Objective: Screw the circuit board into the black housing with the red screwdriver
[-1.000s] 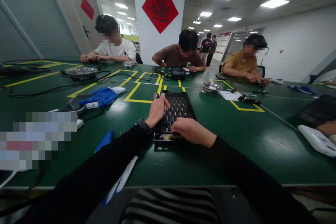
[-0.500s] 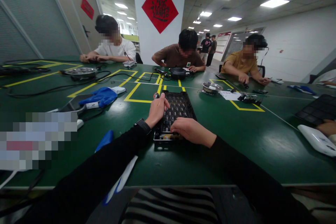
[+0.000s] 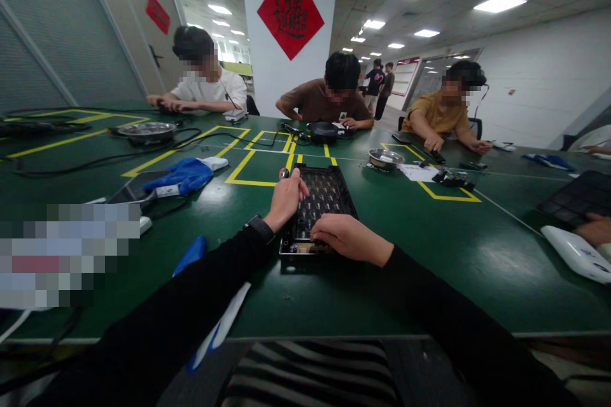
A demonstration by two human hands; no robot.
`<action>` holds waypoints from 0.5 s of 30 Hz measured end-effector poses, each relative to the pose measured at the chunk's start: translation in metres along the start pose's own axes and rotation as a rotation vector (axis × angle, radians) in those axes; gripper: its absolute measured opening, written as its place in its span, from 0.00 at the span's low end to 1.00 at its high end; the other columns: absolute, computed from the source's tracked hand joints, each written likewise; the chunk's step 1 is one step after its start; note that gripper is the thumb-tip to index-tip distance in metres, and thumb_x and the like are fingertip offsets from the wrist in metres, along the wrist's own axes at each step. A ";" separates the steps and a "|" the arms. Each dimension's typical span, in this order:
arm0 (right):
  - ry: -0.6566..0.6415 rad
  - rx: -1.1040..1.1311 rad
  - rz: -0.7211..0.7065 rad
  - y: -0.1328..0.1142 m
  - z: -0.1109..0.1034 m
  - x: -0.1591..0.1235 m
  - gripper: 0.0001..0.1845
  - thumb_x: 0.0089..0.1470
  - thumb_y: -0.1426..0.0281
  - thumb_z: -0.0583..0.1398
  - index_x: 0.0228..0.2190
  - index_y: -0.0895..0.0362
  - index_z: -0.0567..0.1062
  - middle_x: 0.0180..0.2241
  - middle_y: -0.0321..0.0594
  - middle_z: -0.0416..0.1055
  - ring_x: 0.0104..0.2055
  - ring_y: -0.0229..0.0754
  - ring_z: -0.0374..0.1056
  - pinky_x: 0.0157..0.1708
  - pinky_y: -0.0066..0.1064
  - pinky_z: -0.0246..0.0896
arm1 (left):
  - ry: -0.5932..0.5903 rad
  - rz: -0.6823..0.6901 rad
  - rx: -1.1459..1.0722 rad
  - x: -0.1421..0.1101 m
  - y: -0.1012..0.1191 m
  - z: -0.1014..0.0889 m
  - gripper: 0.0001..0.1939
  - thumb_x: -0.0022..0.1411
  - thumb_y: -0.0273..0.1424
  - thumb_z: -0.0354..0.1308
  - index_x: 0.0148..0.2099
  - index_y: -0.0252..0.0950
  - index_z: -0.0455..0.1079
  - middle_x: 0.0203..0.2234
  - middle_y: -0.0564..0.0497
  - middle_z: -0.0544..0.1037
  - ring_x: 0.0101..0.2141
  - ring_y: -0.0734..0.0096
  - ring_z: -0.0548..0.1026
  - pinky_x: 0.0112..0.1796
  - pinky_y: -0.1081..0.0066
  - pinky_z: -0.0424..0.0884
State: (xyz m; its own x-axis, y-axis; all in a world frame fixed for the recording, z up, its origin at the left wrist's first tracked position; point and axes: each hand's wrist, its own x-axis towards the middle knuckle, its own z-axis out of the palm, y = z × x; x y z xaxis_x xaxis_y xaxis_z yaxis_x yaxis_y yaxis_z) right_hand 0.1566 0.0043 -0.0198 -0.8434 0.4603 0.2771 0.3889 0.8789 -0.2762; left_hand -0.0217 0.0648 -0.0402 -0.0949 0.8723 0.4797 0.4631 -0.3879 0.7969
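Observation:
A black tray-like case point(image 3: 329, 194) lies on the green table in front of me. Rows of small silvery pieces, which look like screwdriver bits, fill it. At its near end shows an orange-yellow part point(image 3: 303, 248). Over the left rim rests my left hand point(image 3: 285, 198), its fingers curled in against the case. Just beyond that hand sits a small round shiny object point(image 3: 284, 173). My right hand point(image 3: 341, 235) is closed low over the near right part of the case. Its fingertips point down into the rows, and whatever they pinch is hidden.
To the left lie blue-and-white gloves point(image 3: 186, 177) and a blurred-out patch. Beneath my left forearm is another blue glove point(image 3: 191, 255). A metal dish point(image 3: 386, 158) stands ahead right; a white device point(image 3: 575, 254) lies far right. Several people sit around the table.
My hands and the case stay almost where they were, with only a tiny shift of my right fingers. Across the table, the hand of the person at right has moved slightly.

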 end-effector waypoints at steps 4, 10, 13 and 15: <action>-0.004 0.004 -0.024 0.000 -0.001 0.000 0.11 0.59 0.72 0.50 0.34 0.60 0.72 0.34 0.42 0.70 0.38 0.38 0.65 0.39 0.29 0.58 | 0.000 -0.008 0.014 0.000 0.002 -0.001 0.36 0.64 0.46 0.28 0.19 0.35 0.67 0.11 0.52 0.66 0.18 0.74 0.66 0.27 0.71 0.61; 0.002 0.013 -0.019 0.001 0.000 0.000 0.11 0.59 0.71 0.50 0.35 0.59 0.72 0.34 0.42 0.71 0.38 0.38 0.65 0.39 0.29 0.58 | 0.003 -0.003 0.017 0.000 0.000 -0.001 0.36 0.64 0.46 0.28 0.19 0.35 0.68 0.11 0.52 0.66 0.19 0.74 0.67 0.28 0.71 0.61; 0.003 0.016 -0.004 0.002 0.001 0.000 0.11 0.59 0.71 0.50 0.35 0.59 0.72 0.34 0.42 0.71 0.38 0.38 0.65 0.39 0.29 0.58 | 0.003 0.001 0.014 0.000 -0.001 0.000 0.35 0.64 0.46 0.29 0.19 0.35 0.68 0.11 0.52 0.66 0.18 0.74 0.66 0.28 0.71 0.61; 0.008 0.012 0.009 0.001 0.002 0.000 0.11 0.59 0.71 0.50 0.35 0.59 0.72 0.34 0.42 0.71 0.38 0.38 0.65 0.39 0.29 0.58 | 0.003 0.010 0.006 0.000 -0.002 0.000 0.35 0.64 0.46 0.29 0.19 0.35 0.68 0.11 0.52 0.66 0.18 0.75 0.66 0.28 0.71 0.61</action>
State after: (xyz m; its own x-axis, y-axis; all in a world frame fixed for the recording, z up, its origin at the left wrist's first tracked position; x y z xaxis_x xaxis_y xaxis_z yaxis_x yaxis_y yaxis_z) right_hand 0.1568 0.0053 -0.0217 -0.8369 0.4694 0.2815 0.3922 0.8730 -0.2898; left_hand -0.0228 0.0660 -0.0418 -0.0930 0.8674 0.4888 0.4692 -0.3948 0.7899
